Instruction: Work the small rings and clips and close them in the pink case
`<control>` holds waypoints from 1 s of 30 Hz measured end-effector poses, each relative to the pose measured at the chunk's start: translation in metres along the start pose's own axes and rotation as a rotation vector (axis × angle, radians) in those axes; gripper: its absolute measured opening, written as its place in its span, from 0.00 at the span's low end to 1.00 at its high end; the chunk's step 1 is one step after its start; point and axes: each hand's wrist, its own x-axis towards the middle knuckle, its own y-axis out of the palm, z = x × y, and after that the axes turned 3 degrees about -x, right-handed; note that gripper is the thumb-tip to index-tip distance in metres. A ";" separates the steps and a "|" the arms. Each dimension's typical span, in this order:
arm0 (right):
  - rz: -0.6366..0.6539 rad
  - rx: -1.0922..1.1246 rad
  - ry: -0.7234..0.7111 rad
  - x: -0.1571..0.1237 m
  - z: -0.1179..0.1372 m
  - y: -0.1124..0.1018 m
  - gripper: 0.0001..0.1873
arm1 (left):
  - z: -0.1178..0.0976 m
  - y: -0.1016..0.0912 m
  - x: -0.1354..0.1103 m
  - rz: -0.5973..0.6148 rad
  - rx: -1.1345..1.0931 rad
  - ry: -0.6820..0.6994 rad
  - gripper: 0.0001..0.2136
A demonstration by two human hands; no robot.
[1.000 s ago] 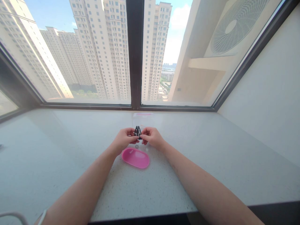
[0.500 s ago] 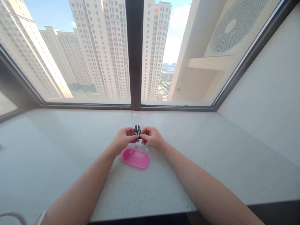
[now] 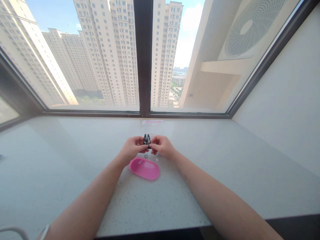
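Note:
Two black snap hair clips [image 3: 147, 141] stand side by side between my hands, their narrow ends pointing up. My left hand [image 3: 133, 148] is closed, with thumb and fingers pinching the left clip. My right hand [image 3: 162, 146] is closed on the right clip near its lower end. Just below the clips, a small ring [image 3: 146, 156] lies on the white speckled sill. Nearer to me sits a pink oval dish [image 3: 145, 168], with nothing in it. Behind my hands lies a clear plastic bag [image 3: 152, 126] with a pink strip along its top, partly covered by my hands.
The pale speckled sill [image 3: 75, 160] runs up to a dark window frame [image 3: 100, 114]. A white wall [image 3: 280, 100] closes off the right side. At the lower left corner a white cable [image 3: 15, 229] curves in near my forearm.

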 end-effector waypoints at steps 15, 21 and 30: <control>-0.011 0.027 -0.010 -0.001 0.002 -0.002 0.11 | -0.003 0.000 -0.001 0.005 0.010 0.019 0.15; 0.001 0.027 -0.007 -0.001 0.002 -0.002 0.10 | -0.001 0.001 -0.001 0.007 0.003 0.020 0.15; 0.008 0.017 0.004 -0.001 0.002 -0.002 0.10 | -0.001 0.001 -0.001 -0.001 0.013 0.000 0.17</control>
